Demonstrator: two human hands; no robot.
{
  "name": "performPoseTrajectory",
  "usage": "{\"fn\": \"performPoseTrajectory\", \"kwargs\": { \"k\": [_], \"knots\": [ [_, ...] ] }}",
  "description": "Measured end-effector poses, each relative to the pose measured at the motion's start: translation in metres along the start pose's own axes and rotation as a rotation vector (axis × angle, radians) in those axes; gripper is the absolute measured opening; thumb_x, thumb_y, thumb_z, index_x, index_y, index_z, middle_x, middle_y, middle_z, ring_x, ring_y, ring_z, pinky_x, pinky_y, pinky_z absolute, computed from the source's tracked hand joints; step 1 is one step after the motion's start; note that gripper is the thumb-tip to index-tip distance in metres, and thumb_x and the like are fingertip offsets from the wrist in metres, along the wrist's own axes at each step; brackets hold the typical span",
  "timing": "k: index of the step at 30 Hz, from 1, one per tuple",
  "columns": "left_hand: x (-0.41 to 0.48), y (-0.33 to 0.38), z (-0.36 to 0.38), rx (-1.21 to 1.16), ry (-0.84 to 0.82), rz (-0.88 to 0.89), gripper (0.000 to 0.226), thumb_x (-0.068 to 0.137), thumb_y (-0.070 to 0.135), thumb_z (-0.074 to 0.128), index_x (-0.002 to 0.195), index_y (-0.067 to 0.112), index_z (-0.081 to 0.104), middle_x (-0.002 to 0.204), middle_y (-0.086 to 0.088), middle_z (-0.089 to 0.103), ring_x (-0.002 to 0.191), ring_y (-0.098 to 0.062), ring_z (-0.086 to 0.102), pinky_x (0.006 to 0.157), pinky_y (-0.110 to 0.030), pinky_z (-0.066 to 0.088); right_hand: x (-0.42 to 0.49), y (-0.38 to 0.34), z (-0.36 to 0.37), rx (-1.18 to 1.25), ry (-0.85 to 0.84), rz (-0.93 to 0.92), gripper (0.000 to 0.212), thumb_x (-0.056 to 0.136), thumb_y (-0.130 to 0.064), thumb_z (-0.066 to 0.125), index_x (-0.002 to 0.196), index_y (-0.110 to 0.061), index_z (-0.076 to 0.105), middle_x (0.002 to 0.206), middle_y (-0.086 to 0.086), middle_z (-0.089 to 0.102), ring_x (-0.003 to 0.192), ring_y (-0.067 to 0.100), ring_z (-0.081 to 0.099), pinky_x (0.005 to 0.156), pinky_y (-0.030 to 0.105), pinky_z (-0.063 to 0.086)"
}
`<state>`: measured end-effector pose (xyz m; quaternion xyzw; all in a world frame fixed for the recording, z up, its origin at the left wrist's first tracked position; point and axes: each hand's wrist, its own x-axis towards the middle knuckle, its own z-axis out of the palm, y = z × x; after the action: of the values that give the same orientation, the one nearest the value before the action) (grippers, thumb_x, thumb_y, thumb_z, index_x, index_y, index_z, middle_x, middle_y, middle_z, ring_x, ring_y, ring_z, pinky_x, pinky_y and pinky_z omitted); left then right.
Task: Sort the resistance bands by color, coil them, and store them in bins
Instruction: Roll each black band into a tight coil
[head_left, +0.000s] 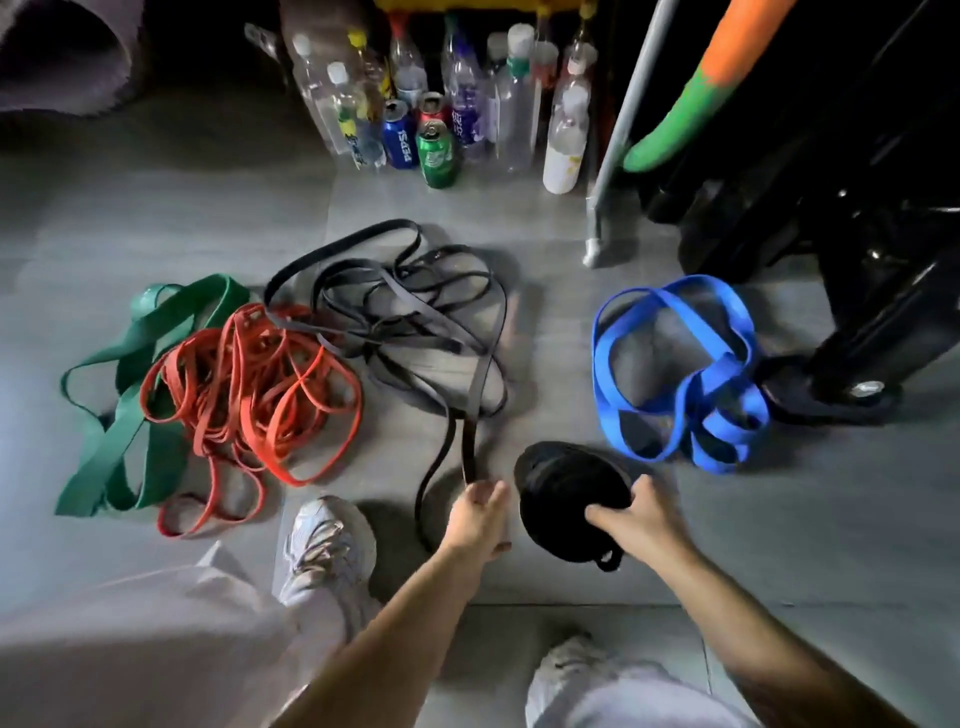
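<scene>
The head camera is looking down at a loose black pile (410, 322) of resistance bands lying on the grey floor (779, 519). Just in front of the pile, the left hand (480, 514) is pinching a black band (469, 452) that is trailing out of it. In front and to the right of the pile, the right hand (631, 522) is gripping a wound black coil (563, 493) by its edge. Red bands (249, 384) are lying against the pile's left side, with green bands (111, 447) further left. Blue bands (691, 395) are sitting to the pile's right, apart from it. Bottles and cans (441, 114) are standing behind it.
</scene>
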<state>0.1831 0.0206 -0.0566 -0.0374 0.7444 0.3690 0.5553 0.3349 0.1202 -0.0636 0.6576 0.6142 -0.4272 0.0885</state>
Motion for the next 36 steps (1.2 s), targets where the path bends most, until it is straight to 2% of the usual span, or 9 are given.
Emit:
{"fn": "performPoseTrajectory", "kwargs": {
  "k": [4, 6, 9, 14, 19, 24, 28, 32, 36],
  "knots": [
    [0.037, -0.055, 0.001, -0.032, -0.098, -0.352, 0.032, 0.097, 0.051, 0.035, 0.092, 0.024, 0.052, 0.084, 0.004, 0.058, 0.080, -0.010, 0.060, 0.068, -0.030, 0.049, 0.013, 0.035, 0.052, -0.026, -0.153, 0.130, 0.049, 0.065, -0.038, 0.075, 0.090, -0.009, 0.045, 0.090, 0.007, 0.057, 0.080, 0.024, 0.053, 0.059, 0.029, 0.034],
    [0.052, -0.069, 0.000, 0.023, -0.126, -0.408, 0.047, 0.097, 0.056, 0.029, 0.113, 0.021, 0.055, 0.110, -0.002, 0.059, 0.111, -0.020, 0.056, 0.086, -0.036, 0.044, 0.019, 0.044, 0.066, -0.014, -0.184, 0.147, 0.050, 0.066, -0.037, 0.075, 0.091, -0.007, 0.044, 0.091, 0.009, 0.057, 0.083, 0.026, 0.055, 0.061, 0.029, 0.035],
    [0.077, -0.071, -0.002, 0.226, 0.048, -0.218, 0.053, 0.101, 0.044, 0.025, 0.135, 0.009, 0.046, 0.141, -0.012, 0.046, 0.131, -0.027, 0.041, 0.104, -0.031, 0.033, 0.033, 0.050, 0.068, 0.031, -0.156, 0.175, 0.046, 0.067, -0.035, 0.075, 0.088, -0.008, 0.043, 0.086, 0.006, 0.056, 0.078, 0.025, 0.053, 0.059, 0.029, 0.035],
    [0.096, -0.062, 0.007, 0.759, 0.287, -0.030, 0.058, 0.092, 0.038, 0.049, 0.143, 0.017, 0.031, 0.145, -0.009, 0.031, 0.128, -0.032, 0.037, 0.102, -0.038, 0.034, 0.070, 0.048, 0.038, 0.253, -0.074, 0.211, 0.036, 0.068, -0.028, 0.075, 0.082, -0.011, 0.047, 0.088, 0.008, 0.059, 0.083, 0.028, 0.061, 0.071, 0.042, 0.053],
    [0.116, -0.038, 0.052, 1.569, -0.001, 0.764, 0.090, 0.084, 0.027, 0.058, 0.150, 0.012, -0.002, 0.155, -0.009, 0.009, 0.134, -0.029, 0.024, 0.108, -0.037, 0.025, 0.102, 0.055, -0.003, 0.283, 0.118, 0.170, 0.032, 0.056, -0.034, 0.072, 0.059, -0.005, 0.060, 0.066, 0.020, 0.067, 0.064, 0.033, 0.068, 0.059, 0.053, 0.057],
    [0.140, -0.019, 0.081, 2.017, -0.099, 0.824, 0.106, 0.084, 0.035, 0.062, 0.146, 0.007, -0.020, 0.155, -0.015, -0.018, 0.144, -0.034, -0.003, 0.114, -0.045, 0.007, 0.113, 0.075, -0.020, 0.378, 0.184, 0.227, 0.018, 0.061, -0.027, 0.075, 0.057, -0.014, 0.063, 0.058, 0.003, 0.065, 0.061, 0.028, 0.068, 0.060, 0.052, 0.058],
    [0.145, -0.008, 0.087, 2.236, -0.207, 0.859, 0.102, 0.087, 0.041, 0.055, 0.145, 0.006, -0.021, 0.154, -0.016, -0.023, 0.143, -0.037, -0.015, 0.113, -0.050, -0.008, 0.113, 0.085, -0.018, 0.445, 0.167, 0.245, 0.016, 0.065, -0.024, 0.075, 0.069, -0.012, 0.064, 0.070, 0.007, 0.067, 0.070, 0.029, 0.069, 0.059, 0.046, 0.059],
    [0.145, 0.002, 0.085, 2.342, -0.182, 0.817, 0.124, 0.073, 0.064, 0.062, 0.146, 0.004, -0.018, 0.157, -0.016, -0.013, 0.143, -0.040, -0.008, 0.112, -0.056, -0.007, 0.114, 0.093, -0.014, 0.482, 0.155, 0.248, 0.019, 0.068, -0.023, 0.073, 0.075, -0.006, 0.066, 0.077, 0.014, 0.069, 0.076, 0.029, 0.069, 0.063, 0.045, 0.059],
    [0.133, 0.019, 0.060, 2.059, -0.049, 0.955, 0.063, 0.082, 0.042, 0.059, 0.134, 0.010, 0.042, 0.130, -0.012, 0.045, 0.125, -0.032, 0.036, 0.114, -0.051, 0.012, 0.114, 0.106, -0.016, 0.512, 0.172, 0.280, 0.033, 0.066, -0.027, 0.073, 0.085, -0.001, 0.065, 0.085, 0.018, 0.068, 0.080, 0.031, 0.068, 0.061, 0.039, 0.059]
  ]
}}
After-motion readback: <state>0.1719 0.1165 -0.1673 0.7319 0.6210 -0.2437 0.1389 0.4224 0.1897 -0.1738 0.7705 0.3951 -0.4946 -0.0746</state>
